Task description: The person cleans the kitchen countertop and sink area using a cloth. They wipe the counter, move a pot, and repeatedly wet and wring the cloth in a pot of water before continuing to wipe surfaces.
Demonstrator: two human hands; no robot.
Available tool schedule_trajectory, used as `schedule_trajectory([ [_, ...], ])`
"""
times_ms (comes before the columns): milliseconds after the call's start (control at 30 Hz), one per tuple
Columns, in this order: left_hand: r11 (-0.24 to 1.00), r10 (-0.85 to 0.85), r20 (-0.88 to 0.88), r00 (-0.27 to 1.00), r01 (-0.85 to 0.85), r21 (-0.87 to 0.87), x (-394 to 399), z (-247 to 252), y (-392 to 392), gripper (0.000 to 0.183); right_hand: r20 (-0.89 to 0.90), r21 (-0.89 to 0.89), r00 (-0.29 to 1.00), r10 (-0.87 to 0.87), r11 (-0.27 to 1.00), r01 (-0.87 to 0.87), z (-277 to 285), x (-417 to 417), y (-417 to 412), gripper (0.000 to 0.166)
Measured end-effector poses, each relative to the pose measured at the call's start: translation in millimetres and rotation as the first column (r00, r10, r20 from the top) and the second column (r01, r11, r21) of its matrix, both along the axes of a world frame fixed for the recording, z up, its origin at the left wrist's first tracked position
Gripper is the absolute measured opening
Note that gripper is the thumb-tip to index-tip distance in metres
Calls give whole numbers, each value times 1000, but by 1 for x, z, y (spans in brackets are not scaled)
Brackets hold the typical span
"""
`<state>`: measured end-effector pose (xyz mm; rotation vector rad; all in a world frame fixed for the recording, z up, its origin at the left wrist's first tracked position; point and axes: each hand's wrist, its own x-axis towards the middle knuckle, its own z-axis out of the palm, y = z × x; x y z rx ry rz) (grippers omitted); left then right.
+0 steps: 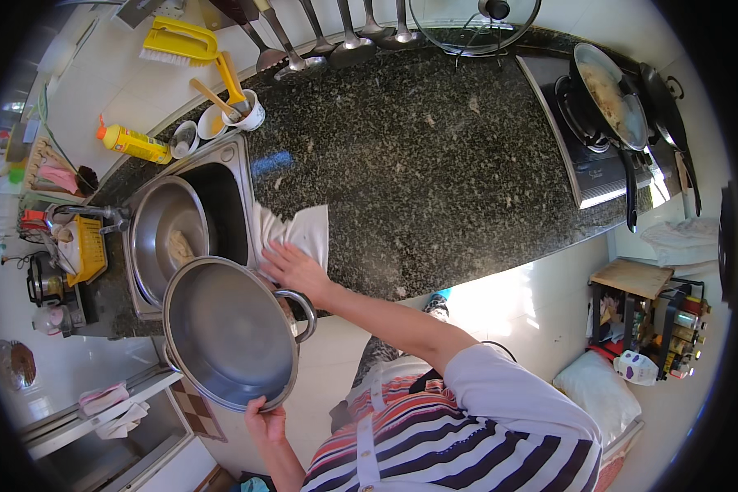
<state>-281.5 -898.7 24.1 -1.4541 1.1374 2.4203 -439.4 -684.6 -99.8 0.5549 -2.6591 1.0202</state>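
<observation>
My left hand (267,424) grips the rim of a large two-handled metal pot (230,332), tilted so that its bare inside faces the camera. Beyond the pot, my right hand (296,272) lies on a white cloth (304,234) at the counter's edge beside the sink; whether its fingers grip the cloth I cannot tell. The pot overlaps the near end of the steel sink (244,184) in the picture. Inside the sink is a round metal basin (169,190) with a crumpled, light-coloured cloth (179,247) in it.
A dark speckled granite counter (406,166) runs right to a cooktop (590,169), where a frying pan (609,101) with food stands. Behind the sink are a faucet (117,218), a yellow bottle (134,144) and small bowls (211,122). Ladles (350,46) and a glass lid (461,27) line the back wall.
</observation>
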Motion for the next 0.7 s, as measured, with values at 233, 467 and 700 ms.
schedule_trajectory([
  [233, 998, 7, -27, 1000, -6, 56, 1, -9, -5, 29, 596, -743, 795, 115, 454, 491, 52, -22, 100, 57],
  [467, 995, 64, -8, 998, -63, 78, 4, -14, -8, 26, -24, 99, 832, -554, 827, 553, 21, -30, 115, 44],
  [700, 987, 158, -4, 987, -158, 42, 7, 0, -10, 21, -89, 421, 918, -385, 821, 385, 4, -118, 80, 45],
])
